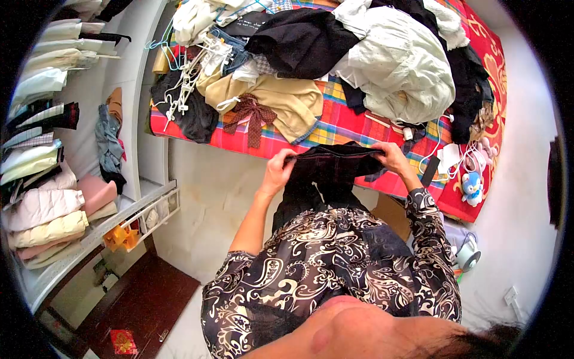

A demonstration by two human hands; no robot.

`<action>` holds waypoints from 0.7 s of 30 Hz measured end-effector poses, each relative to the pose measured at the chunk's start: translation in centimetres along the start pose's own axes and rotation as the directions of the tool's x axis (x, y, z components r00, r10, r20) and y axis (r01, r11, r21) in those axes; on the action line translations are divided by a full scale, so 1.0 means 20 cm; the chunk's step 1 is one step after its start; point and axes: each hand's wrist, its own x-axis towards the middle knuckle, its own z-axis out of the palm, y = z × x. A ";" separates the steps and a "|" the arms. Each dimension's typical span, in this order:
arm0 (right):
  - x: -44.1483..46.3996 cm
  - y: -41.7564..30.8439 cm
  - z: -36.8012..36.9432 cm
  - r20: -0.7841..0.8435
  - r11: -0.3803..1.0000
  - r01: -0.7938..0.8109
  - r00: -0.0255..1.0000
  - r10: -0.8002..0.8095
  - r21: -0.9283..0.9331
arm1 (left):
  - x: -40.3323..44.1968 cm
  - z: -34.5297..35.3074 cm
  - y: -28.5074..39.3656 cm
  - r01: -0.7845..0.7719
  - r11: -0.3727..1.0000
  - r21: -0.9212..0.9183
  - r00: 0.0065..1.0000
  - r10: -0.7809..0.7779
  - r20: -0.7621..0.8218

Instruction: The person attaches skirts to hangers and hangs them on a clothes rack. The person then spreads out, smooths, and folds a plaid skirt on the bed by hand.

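Observation:
A black garment (335, 157) is stretched between my two hands by its waistband-like top edge, just in front of my body. My left hand (277, 172) pinches the left end of that edge, and my right hand (391, 159) grips the right end. Below the edge the dark cloth hangs down and merges with my black trousers, so its full shape cannot be made out. Just beyond it, on the plaid-covered bed (239, 142), lie a beige garment (299, 102) with a brown dotted bow (252, 115) and a white puffy garment (406, 66).
Black clothes (302, 39) and white hangers (184, 93) are heaped on the bed. A blue plush toy (472, 186), a white cable and a dark remote-like object (429, 171) lie at its right. An open wardrobe (128, 167) with hanging and folded clothes stands left.

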 end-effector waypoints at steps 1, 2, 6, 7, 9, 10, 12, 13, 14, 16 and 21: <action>-0.01 -0.05 -0.01 0.001 1.000 0.003 1.000 -0.003 0.000 | 0.00 -0.03 -0.01 0.042 0.999 0.011 0.999 -0.042 0.014; 0.00 -0.16 -0.06 0.017 0.999 0.038 0.999 -0.037 -0.037 | 0.02 -0.08 0.03 0.001 1.000 -0.005 1.000 -0.001 0.011; 0.02 -0.45 -0.11 0.134 0.995 0.063 0.990 -0.053 -0.075 | -0.03 -0.18 0.14 -0.069 0.985 0.156 0.977 0.035 0.211; 0.02 -0.45 -0.10 0.137 0.995 0.068 0.989 -0.057 -0.077 | -0.05 -0.18 0.11 -0.067 0.986 0.156 0.978 0.034 0.205; 0.00 -0.43 -0.09 0.200 0.979 0.087 0.979 -0.050 -0.185 | -0.06 -0.16 0.04 -0.151 0.905 0.397 0.952 0.024 0.306; -0.01 -0.41 -0.10 0.198 0.980 0.112 0.977 -0.078 -0.165 | -0.05 -0.15 0.01 -0.199 0.905 0.377 0.955 0.092 0.283; -0.02 -0.43 -0.15 0.244 0.977 0.116 0.967 -0.071 -0.177 | -0.05 -0.15 0.02 -0.223 0.894 0.389 0.950 0.110 0.292; -0.02 -0.45 -0.18 0.290 0.974 0.123 0.955 -0.064 -0.190 | -0.05 -0.16 0.03 -0.247 0.882 0.400 0.945 0.129 0.300; -0.03 -0.47 -0.18 0.328 0.979 0.062 0.944 0.006 -0.196 | -0.05 -0.17 0.06 -0.248 0.882 0.400 0.945 0.128 0.302; -0.03 -0.50 -0.23 0.284 0.970 0.084 0.959 -0.016 -0.228 | -0.03 -0.19 0.12 -0.224 0.850 0.477 0.959 0.104 0.265; -0.14 -0.96 -0.49 -0.152 0.851 0.170 0.948 -0.279 -0.497 | -0.06 -0.32 0.53 -0.315 0.739 0.595 0.934 0.354 0.054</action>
